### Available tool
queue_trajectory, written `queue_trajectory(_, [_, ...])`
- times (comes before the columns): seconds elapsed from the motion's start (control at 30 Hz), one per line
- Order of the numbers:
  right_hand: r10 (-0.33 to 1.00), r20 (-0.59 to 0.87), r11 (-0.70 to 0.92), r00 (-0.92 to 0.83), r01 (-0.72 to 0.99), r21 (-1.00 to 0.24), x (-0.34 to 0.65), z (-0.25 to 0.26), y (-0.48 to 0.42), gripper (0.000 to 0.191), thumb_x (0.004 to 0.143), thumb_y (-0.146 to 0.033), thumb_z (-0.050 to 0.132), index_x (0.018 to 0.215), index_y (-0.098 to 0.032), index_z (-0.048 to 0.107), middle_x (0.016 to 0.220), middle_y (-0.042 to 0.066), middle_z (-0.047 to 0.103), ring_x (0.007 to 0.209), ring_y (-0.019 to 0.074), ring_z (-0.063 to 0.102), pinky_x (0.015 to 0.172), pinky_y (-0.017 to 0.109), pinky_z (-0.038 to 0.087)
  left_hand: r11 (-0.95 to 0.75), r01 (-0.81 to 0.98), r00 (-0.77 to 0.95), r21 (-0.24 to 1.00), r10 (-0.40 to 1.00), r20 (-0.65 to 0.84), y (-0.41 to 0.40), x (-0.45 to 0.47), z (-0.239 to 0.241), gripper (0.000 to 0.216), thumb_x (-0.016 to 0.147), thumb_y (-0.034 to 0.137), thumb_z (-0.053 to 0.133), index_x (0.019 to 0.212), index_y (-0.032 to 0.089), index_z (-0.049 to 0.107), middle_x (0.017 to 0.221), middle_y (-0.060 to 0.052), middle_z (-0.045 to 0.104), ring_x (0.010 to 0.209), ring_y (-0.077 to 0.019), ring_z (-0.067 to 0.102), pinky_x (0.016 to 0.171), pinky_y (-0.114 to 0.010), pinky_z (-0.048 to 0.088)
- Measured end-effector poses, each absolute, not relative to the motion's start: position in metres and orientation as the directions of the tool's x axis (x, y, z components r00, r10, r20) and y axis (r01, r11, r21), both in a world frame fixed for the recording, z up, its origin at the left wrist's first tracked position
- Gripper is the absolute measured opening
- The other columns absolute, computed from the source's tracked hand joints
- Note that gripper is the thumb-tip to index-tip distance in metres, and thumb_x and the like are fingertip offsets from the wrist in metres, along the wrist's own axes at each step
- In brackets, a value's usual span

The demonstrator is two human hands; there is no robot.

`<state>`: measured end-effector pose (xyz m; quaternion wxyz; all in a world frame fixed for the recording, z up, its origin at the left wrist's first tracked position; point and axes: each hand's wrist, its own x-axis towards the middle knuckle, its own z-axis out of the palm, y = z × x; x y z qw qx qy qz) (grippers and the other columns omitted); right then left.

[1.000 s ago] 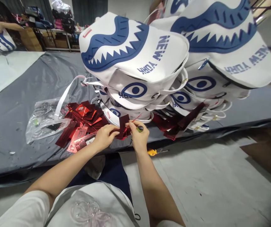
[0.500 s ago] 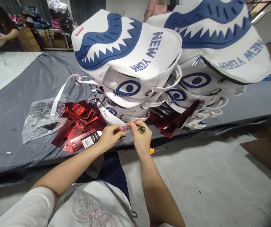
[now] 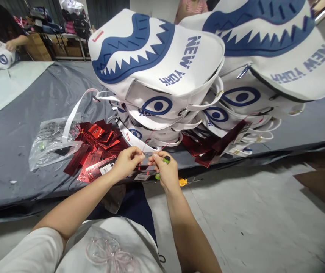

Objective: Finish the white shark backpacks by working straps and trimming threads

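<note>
My left hand [image 3: 127,161] and my right hand [image 3: 164,169] meet at the front edge of the grey table [image 3: 14,132], both pinched on a thin red string [image 3: 151,141] that runs up to a white strap [image 3: 135,140] of the nearest bag. A red hang tag [image 3: 142,175] dangles just below my fingers. My right hand also grips a small green-handled tool [image 3: 166,160]. A stack of white shark-face bags [image 3: 157,72] printed "NEW YORK" rises right behind my hands. A heap of red hang tags [image 3: 96,146] lies to the left of my left hand.
A clear plastic bag [image 3: 49,142] lies left of the tags. A second bag stack [image 3: 267,57] stands to the right, with more red tags [image 3: 216,146] under it. An orange tool [image 3: 183,182] lies on the floor. Another person's hands [image 3: 9,44] handle a bag far left.
My hands have shifted slightly down and apart along the string. The red tag that was between my fingers a second ago now hangs below them.
</note>
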<state>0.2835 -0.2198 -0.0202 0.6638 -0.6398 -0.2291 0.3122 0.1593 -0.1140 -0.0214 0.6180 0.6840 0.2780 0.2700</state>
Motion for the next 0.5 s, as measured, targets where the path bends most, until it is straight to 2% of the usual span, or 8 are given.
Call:
queue_trajectory(0.07, [0.684, -0.073, 0.008, 0.726, -0.108, -0.994, 0.294, -0.018, -0.227, 0.059, 0.07, -0.046, 0.071, 0.12, -0.018, 0.059, 0.067, 0.0, 0.068, 0.051, 0.0143, 0.06, 0.04, 0.018, 0.033, -0.015, -0.011, 0.688, 1.0, 0.725, 0.018, -0.105, 0.151, -0.011, 0.033, 0.073, 0.038, 0.07, 0.098, 0.018, 0.064, 0.055, 0.006, 0.053, 0.056, -0.0118, 0.056, 0.055, -0.022, 0.04])
queue_trajectory(0.13, [0.682, -0.019, -0.023, 0.731, -0.006, -1.0, 0.309, -0.017, -0.237, 0.063, 0.073, -0.049, 0.07, 0.125, -0.016, 0.06, 0.06, -0.002, 0.065, 0.047, 0.0143, 0.059, 0.042, 0.02, 0.039, -0.006, -0.04, 0.678, 0.999, 0.734, 0.032, -0.095, 0.139, 0.004, 0.039, 0.074, 0.04, 0.07, 0.106, 0.017, 0.065, 0.058, 0.005, 0.057, 0.056, -0.0108, 0.055, 0.054, -0.021, 0.039])
queue_trajectory(0.2, [0.682, 0.036, -0.073, 0.731, 0.118, -0.99, 0.327, -0.018, -0.249, 0.048, 0.076, -0.05, 0.068, 0.108, -0.015, 0.07, 0.06, 0.001, 0.066, 0.049, 0.0151, 0.061, 0.049, 0.025, 0.049, -0.034, -0.052, 0.656, 0.998, 0.752, 0.06, -0.086, 0.126, 0.02, 0.036, 0.079, 0.046, 0.068, 0.1, 0.017, 0.068, 0.062, 0.002, 0.061, 0.055, -0.0103, 0.054, 0.053, -0.022, 0.039])
queue_trajectory(0.27, [0.661, 0.107, -0.096, 0.742, 0.226, -0.969, 0.343, -0.019, -0.256, 0.036, 0.076, -0.048, 0.069, 0.091, -0.016, 0.074, 0.071, 0.006, 0.072, 0.064, 0.0185, 0.068, 0.06, 0.03, 0.055, -0.048, -0.046, 0.651, 0.998, 0.756, 0.066, -0.078, 0.114, 0.032, 0.039, 0.081, 0.053, 0.066, 0.094, 0.016, 0.069, 0.06, 0.001, 0.059, 0.053, -0.0113, 0.054, 0.052, -0.024, 0.042])
queue_trajectory(0.3, [0.646, 0.132, -0.096, 0.752, 0.251, -0.963, 0.349, -0.021, -0.257, 0.034, 0.075, -0.046, 0.069, 0.09, -0.016, 0.074, 0.08, 0.008, 0.074, 0.07, 0.0196, 0.069, 0.064, 0.03, 0.056, -0.057, -0.024, 0.662, 0.998, 0.747, 0.058, -0.074, 0.11, 0.035, 0.04, 0.081, 0.054, 0.066, 0.095, 0.016, 0.07, 0.059, 0.001, 0.059, 0.052, -0.012, 0.054, 0.052, -0.025, 0.043])
queue_trajectory(0.37, [0.617, 0.139, -0.094, 0.775, 0.247, -0.964, 0.356, -0.026, -0.252, 0.04, 0.075, -0.043, 0.066, 0.103, -0.015, 0.073, 0.089, 0.009, 0.075, 0.067, 0.0179, 0.068, 0.059, 0.029, 0.054, -0.118, 0.075, 0.697, 0.99, 0.716, 0.032, -0.067, 0.105, 0.035, 0.04, 0.083, 0.048, 0.067, 0.108, 0.018, 0.07, 0.065, 0.0, 0.065, 0.049, -0.0131, 0.055, 0.051, -0.026, 0.044])
queue_trajectory(0.43, [0.611, 0.091, -0.116, 0.786, 0.202, -0.972, 0.357, -0.033, -0.239, 0.053, 0.076, -0.042, 0.062, 0.12, -0.014, 0.067, 0.077, 0.005, 0.073, 0.048, 0.0128, 0.057, 0.046, 0.025, 0.047, -0.273, 0.209, 0.72, 0.939, 0.693, 0.041, -0.06, 0.107, 0.026, 0.036, 0.085, 0.034, 0.063, 0.117, 0.02, 0.069, 0.079, -0.003, 0.072, 0.054, -0.0155, 0.061, 0.053, -0.027, 0.046])
queue_trajectory(0.5, [0.633, 0.019, -0.179, 0.774, 0.17, -0.969, 0.355, -0.042, -0.223, 0.056, 0.074, -0.043, 0.06, 0.121, -0.012, 0.067, 0.056, -0.002, 0.064, 0.036, 0.0109, 0.045, 0.038, 0.023, 0.037, -0.467, 0.342, 0.729, 0.815, 0.679, 0.084, -0.054, 0.116, 0.009, 0.033, 0.084, 0.02, 0.057, 0.113, 0.022, 0.073, 0.087, -0.004, 0.075, 0.067, -0.0197, 0.067, 0.06, -0.028, 0.048])
